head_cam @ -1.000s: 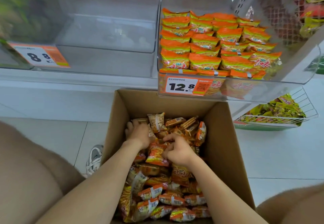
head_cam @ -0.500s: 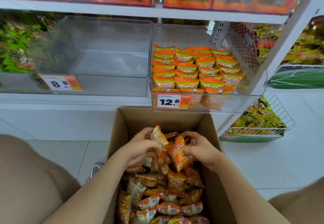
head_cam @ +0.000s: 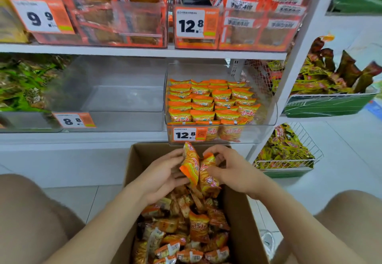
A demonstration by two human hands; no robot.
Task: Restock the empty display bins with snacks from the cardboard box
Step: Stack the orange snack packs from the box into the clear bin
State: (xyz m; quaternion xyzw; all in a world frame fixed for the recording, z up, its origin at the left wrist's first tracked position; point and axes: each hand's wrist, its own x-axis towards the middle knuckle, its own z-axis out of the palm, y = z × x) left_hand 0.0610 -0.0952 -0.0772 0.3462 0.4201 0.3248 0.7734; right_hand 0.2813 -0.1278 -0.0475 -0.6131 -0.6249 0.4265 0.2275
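Observation:
An open cardboard box (head_cam: 132, 172) on the floor holds several orange snack packets (head_cam: 194, 230). Above its far end, my left hand (head_cam: 163, 178) grips an upright orange packet (head_cam: 191, 165), and my right hand (head_cam: 233, 170) grips a second packet (head_cam: 208, 175) pressed against the first. Just beyond them a clear display bin (head_cam: 266, 119) with a 12.8 price tag is partly filled with neat rows of the same packets. To its left stands an empty clear bin (head_cam: 115, 100) with an 8.8 tag.
The shelf above carries full bins of red packets (head_cam: 258, 25). A white shelf post (head_cam: 297, 61) rises on the right, with a wire basket of yellow snacks (head_cam: 287, 150) on the floor beside it. My knees flank the box on both sides.
Both hands have come up out of the pile in the box, each with a packet, and now hold them together just below the partly filled bin. The view has tilted upward.

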